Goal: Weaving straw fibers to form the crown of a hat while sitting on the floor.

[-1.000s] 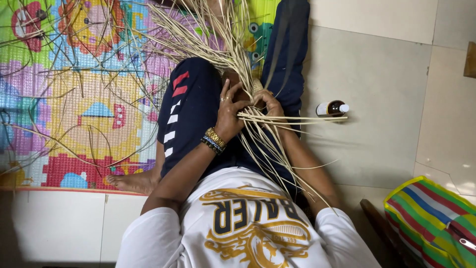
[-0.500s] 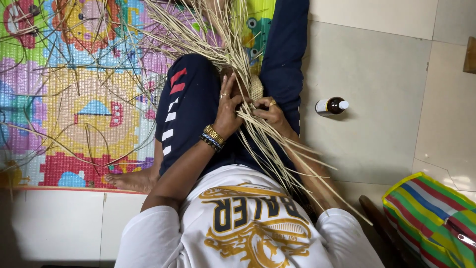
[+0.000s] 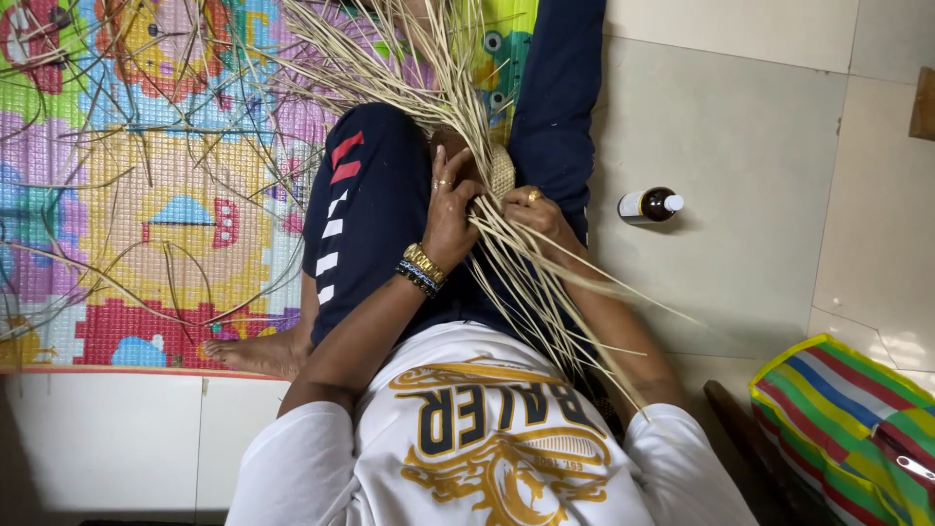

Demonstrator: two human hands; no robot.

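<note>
**Loose straw strands at risk of slipping while both hands are weaving**

Left hand (image 3: 450, 209) is pressing its fingers (image 3: 443, 168) curled against the small woven piece (image 3: 501, 170), which is sitting on the lap between the knees, approx. centre of view. Right hand (image 3: 534, 209) is gripping the bundle of straw strands (image 3: 526, 282) just at 5 o'clock of that piece, fingers closed round them.

Risks, as a judgement: long free ends are fanning out toward 12 and 5 o'clock, so strands could be tangling or slipping out of the grip if tension is dropping; dry straw bent sharply could be snapping. Brown bottle (image 3: 651, 205) is lying on the tile floor (image 3: 740, 146) at 3 o'clock, near the knee; a leg shift could be rolling it away.

Surface & room: person is sitting on the floor, legs in dark trousers w/ stripes. Colourful play mat (image 3: 146, 195) is covering the floor at 9–10 o'clock, w/ stray strands scattered on it. Striped bag (image 3: 838, 419) is sitting at 4 o'clock.
</note>
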